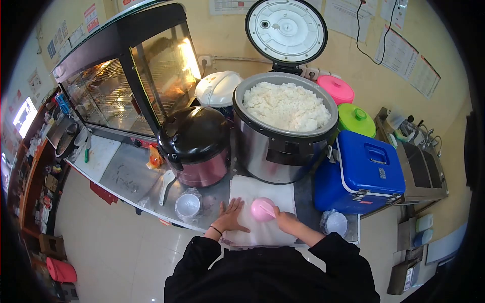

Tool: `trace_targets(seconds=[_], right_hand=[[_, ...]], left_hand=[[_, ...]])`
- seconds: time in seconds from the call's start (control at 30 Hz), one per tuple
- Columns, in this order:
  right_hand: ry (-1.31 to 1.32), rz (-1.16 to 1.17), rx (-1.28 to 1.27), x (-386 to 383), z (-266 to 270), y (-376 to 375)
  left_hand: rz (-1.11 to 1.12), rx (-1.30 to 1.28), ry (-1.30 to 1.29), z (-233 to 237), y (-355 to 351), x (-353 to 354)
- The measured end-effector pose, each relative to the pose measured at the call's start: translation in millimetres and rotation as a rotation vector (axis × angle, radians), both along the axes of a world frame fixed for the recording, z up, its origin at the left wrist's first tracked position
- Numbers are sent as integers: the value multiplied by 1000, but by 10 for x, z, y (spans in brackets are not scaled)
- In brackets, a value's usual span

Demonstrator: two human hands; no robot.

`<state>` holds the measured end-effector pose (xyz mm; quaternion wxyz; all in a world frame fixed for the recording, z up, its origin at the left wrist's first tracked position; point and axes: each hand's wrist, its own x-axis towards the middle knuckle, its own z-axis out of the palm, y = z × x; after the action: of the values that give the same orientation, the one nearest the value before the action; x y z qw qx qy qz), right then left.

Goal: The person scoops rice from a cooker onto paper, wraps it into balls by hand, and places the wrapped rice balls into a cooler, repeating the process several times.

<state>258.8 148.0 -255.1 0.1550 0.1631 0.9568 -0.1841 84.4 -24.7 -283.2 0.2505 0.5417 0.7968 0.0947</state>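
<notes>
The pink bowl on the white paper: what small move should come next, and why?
Probably lift the pink bowl straight up with the right hand. It seems to lie mouth-down on the white paper, and the left hand presses the paper flat, so it should not shift.

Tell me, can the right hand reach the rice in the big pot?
Probably yes: the right hand, holding a pink scoop, is just before the pot, whose lid stands open.

- Open rice cooker [283, 134], full of white rice.
- Black-lidded cooker [194, 144] just left of it.
- Blue cooler [364, 171] just right of it.
- Glass warmer [126, 76] farther left.
</notes>
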Motion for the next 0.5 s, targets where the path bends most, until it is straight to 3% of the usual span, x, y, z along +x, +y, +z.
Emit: trace_targets(seconds=[0.13,0.23,0.33,0.5], right_hand=[[161,-74,-105,229,-68,67],[272,-555,-635,360,288,80],[465,-576,6,649,-28,377],[375,-705,269,636,-330,530]], left_hand=[[-7,16,13,-30,-14,18],[-7,17,22,-28,-40,32],[4,7,45,-13,-100,93],[-26,-16,70,49,-174,97]])
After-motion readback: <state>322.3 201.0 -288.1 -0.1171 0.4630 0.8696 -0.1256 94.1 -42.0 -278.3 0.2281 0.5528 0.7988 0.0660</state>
